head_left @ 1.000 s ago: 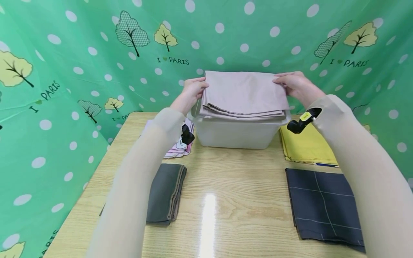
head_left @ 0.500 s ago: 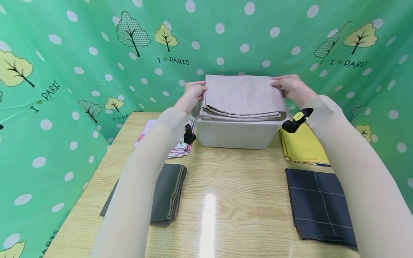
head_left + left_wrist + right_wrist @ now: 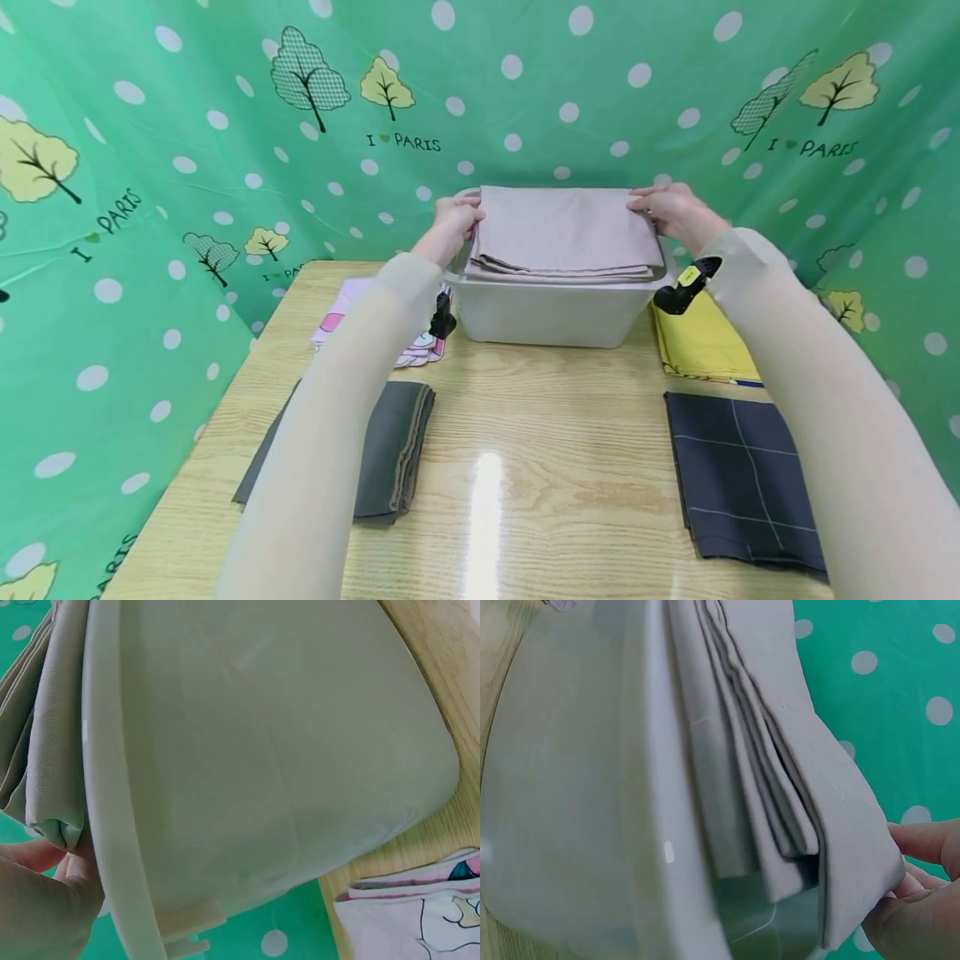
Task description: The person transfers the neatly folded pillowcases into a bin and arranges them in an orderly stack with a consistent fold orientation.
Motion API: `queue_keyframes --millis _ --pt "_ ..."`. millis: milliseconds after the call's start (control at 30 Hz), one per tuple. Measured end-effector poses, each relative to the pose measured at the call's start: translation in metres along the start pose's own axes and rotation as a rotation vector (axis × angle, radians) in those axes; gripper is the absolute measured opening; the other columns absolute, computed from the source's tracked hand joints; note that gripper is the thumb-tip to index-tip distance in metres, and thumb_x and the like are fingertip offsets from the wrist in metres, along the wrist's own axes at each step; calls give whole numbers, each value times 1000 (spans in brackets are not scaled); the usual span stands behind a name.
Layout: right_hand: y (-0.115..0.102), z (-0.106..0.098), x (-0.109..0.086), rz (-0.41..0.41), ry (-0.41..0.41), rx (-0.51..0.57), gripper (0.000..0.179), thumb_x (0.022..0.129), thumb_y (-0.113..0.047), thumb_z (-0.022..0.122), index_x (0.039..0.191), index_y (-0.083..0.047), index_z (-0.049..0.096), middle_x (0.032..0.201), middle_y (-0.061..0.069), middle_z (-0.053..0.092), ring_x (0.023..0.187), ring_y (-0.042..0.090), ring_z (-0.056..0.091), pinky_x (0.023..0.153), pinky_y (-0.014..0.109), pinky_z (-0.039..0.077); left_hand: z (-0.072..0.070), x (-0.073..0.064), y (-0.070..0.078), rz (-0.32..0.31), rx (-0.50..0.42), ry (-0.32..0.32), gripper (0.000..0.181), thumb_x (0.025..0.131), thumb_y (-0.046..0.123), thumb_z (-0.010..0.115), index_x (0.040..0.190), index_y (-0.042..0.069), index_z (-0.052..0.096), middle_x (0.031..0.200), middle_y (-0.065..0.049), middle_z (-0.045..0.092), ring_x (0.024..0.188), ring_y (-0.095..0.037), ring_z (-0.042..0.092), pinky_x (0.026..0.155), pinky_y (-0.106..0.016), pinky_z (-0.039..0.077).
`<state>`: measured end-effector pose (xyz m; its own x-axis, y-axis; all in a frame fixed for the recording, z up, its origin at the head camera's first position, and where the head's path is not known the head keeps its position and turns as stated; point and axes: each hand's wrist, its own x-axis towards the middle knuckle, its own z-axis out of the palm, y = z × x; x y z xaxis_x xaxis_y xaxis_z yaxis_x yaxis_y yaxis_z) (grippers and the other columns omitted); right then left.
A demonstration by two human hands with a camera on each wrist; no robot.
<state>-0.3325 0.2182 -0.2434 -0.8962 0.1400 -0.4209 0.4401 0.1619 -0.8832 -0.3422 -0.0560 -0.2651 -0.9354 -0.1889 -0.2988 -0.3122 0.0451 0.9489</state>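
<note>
A folded light pinkish-grey cloth (image 3: 566, 229) lies across the top of a white plastic bin (image 3: 540, 317), its layered fold edges toward me. My left hand (image 3: 452, 223) pinches its far left corner. At the far right corner my right hand (image 3: 678, 212) holds the cloth between thumb and fingers. The left wrist view shows the bundle's thick folded edge (image 3: 58, 727) at the bin's rim, with the fingertips at its lower end. In the right wrist view several cloth layers (image 3: 757, 750) sit just inside the rim, and the bin's inside below them is mostly hidden.
Left of the bin lies a pink printed cloth (image 3: 345, 304), with a dark grey folded cloth (image 3: 393, 450) nearer me. To the right are a yellow folded cloth (image 3: 701, 342) and a navy checked cloth (image 3: 738, 475). A green dotted curtain (image 3: 525, 92) hangs close behind the bin.
Both hands have lowered the far edge of the cloth toward the bin, and the right hand has shifted slightly left. The bin and the other cloths have stayed put.
</note>
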Motion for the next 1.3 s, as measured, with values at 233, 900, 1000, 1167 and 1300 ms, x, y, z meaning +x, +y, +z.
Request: queue_keyframes --millis 233,900,1000,1167,1300 --pt "6 0 2 12 5 -6 48 88 -8 51 134 -17 38 142 -1 29 85 4 48 66 13 45 3 5 -5 13 67 20 37 81 -3 56 115 13 59 118 -2 55 66 -6 48 55 -14 42" --pt "6 2 10 -12 34 9 46 89 -9 50 133 -17 39 142 0 29 120 11 39 95 20 36 8 14 -6 76 120 99 37 78 -6 57 111 10 62 121 -4 54 55 -4 41 49 -13 37" --pt "5 3 11 -9 31 15 47 89 -9 50 134 -17 39 142 0 30 120 10 39 96 20 34 8 13 -6 83 135 116 35 78 -5 57 109 11 63 119 -3 55 67 -7 48 55 -14 41" --pt "4 4 11 -7 44 -7 46 89 -11 51 133 -17 40 141 1 32 109 7 44 92 18 37 8 12 -5 86 159 137 32 79 -4 58 106 12 64 117 -2 56 81 -10 53 59 -15 43" --pt "4 4 11 -13 37 -38 46 89 -12 50 134 -17 39 141 1 32 104 7 45 87 18 39 9 12 -6 83 166 141 31 80 -3 58 106 12 65 115 -2 57 79 -10 52 57 -16 42"
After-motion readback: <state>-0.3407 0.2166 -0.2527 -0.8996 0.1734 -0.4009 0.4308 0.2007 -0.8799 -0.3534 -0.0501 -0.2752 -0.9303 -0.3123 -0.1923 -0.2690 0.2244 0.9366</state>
